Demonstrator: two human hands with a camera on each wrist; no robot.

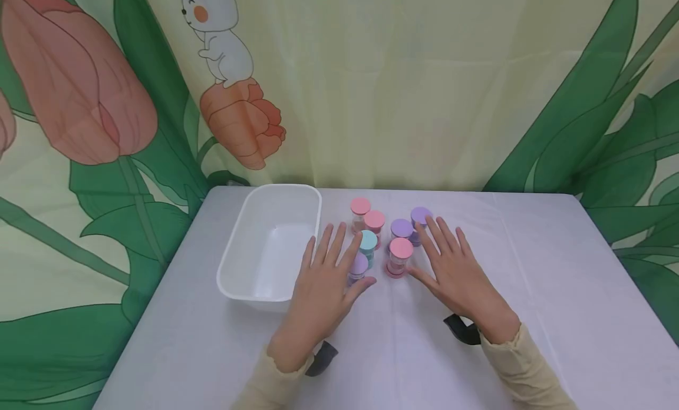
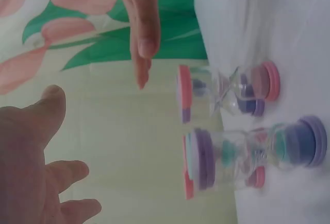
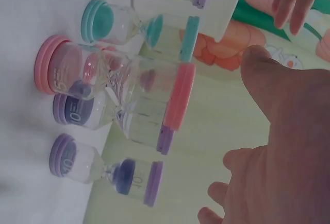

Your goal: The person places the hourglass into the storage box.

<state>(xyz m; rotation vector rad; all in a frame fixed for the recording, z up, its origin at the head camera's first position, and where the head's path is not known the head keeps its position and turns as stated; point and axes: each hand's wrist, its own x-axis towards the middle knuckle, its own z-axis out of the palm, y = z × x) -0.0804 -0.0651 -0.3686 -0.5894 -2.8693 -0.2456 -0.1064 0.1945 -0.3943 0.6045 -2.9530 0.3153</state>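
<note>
Several small hourglasses with coloured caps stand upright in a loose cluster. My left hand is held above the table with fingers spread, nearest the purple hourglass and the teal hourglass, partly covering them in the head view. My right hand is spread likewise, beside the front pink hourglass and two purple hourglasses. Two more pink hourglasses stand at the back. Both wrist views show a gap between the fingers and the caps; neither hand holds anything. Dark sand shows inside one purple hourglass.
A white plastic tub sits on the table left of the hourglasses, its right front corner behind my left hand. A pale cloth covers the table. Behind hangs a curtain printed with tulips, leaves and a rabbit on a carrot.
</note>
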